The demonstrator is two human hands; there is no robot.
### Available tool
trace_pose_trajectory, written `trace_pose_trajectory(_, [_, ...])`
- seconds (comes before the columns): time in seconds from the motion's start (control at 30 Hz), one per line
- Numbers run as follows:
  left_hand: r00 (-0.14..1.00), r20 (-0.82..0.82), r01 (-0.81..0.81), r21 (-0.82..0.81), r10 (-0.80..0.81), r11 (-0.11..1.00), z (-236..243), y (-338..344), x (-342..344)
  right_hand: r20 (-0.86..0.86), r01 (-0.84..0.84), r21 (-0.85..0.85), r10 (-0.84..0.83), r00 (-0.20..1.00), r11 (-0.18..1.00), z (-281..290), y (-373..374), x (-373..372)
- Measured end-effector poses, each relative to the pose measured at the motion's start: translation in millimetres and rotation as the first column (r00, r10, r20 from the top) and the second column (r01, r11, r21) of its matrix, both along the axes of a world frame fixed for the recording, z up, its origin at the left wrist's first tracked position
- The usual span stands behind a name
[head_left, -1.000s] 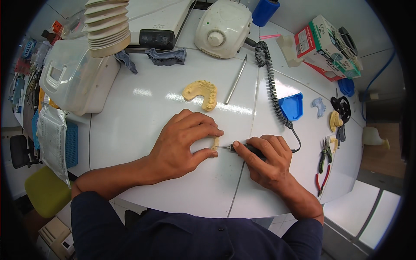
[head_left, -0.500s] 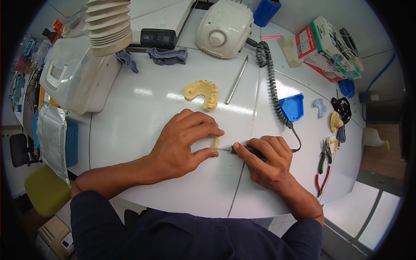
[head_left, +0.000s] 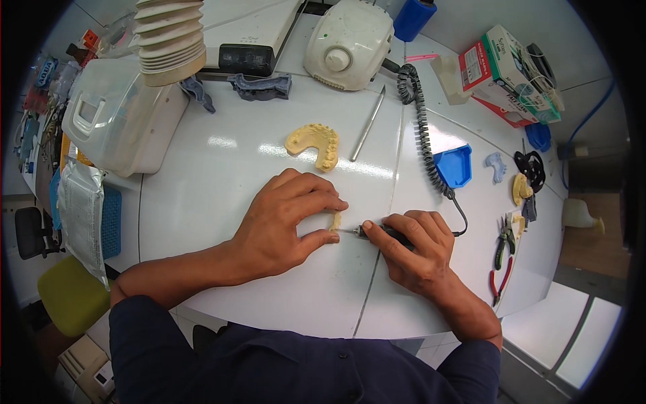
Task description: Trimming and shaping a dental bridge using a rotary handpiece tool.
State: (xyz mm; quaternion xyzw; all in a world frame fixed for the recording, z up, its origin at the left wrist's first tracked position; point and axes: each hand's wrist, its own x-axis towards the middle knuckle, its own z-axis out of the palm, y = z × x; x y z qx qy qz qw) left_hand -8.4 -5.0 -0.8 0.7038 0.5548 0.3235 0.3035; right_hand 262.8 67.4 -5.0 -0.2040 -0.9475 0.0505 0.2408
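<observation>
My left hand (head_left: 276,229) rests on the white worktop, pinching a small yellow plaster piece (head_left: 336,221) upright between fingers and thumb. My right hand (head_left: 422,246) is wrapped round a black rotary handpiece (head_left: 398,236), whose thin metal tip meets the piece near my left thumb. A coiled grey cord (head_left: 422,135) runs from it to a cream control unit (head_left: 346,44). Beyond my hands sit a yellow horseshoe dental model (head_left: 313,141) and a slim metal instrument (head_left: 367,124).
A clear-lidded box (head_left: 121,114) and silver pouch (head_left: 79,215) are at left; a ribbed hose (head_left: 168,40) hangs above. Grey moulds (head_left: 259,87), a blue tray (head_left: 452,165), cartons (head_left: 505,74), pliers (head_left: 501,256) and small yellow models (head_left: 519,188) lie around the worktop.
</observation>
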Motion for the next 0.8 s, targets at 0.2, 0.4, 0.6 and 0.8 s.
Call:
trace_pose_trajectory(0.2, [1.0,-0.005,0.001,-0.001,-0.001,1.0,0.2,-0.4,-0.1,-0.004,0.004,0.014,-0.004,1.0,1.0,-0.7,0.1,-0.8])
trace_pose_trajectory(0.4, [1.0,-0.008,0.009,-0.008,-0.009,1.0,0.3,-0.3,-0.3,0.001,-0.001,0.016,0.001,1.0,1.0,-0.1,0.4,-0.4])
trace_pose_trajectory(0.6, [1.0,-0.001,0.008,-0.007,-0.008,1.0,0.1,-0.1,-0.3,0.007,-0.006,0.017,0.006,1.0,1.0,-0.4,1.0,-0.2])
trace_pose_trajectory(0.8, [1.0,-0.002,0.006,0.007,-0.006,1.0,0.4,0.0,0.1,0.0,-0.006,0.013,0.006,1.0,1.0,0.7,1.2,-0.9])
